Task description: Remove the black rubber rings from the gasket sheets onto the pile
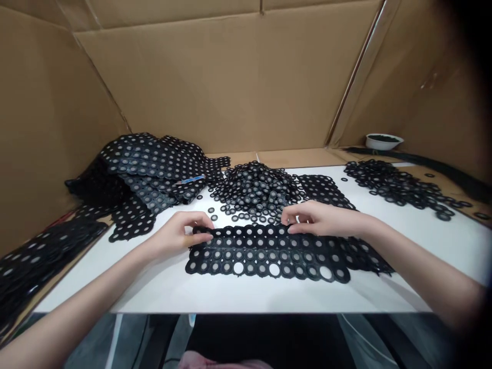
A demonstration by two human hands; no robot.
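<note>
A black strip of joined rings with pale grey centres [261, 256] lies flat across the front of the white table; a few holes along its near edge show white. My left hand [184, 231] pinches the strip's far left corner between thumb and fingers. At the strip's far edge, right of its middle, my right hand [311, 219] grips the border with thumb and fingertips. Just behind the strip rises a heap of loose black rings [257, 189]. Under my right forearm the black ring sheet continues to the right.
A large folded pile of black ring sheet [154, 159] stands at the back left, with a blue pen-like tool [191, 180] on it. More loose rings [400, 184] lie at right, near a white bowl [382, 142] of dark green material. Cardboard walls [230, 87] enclose the table.
</note>
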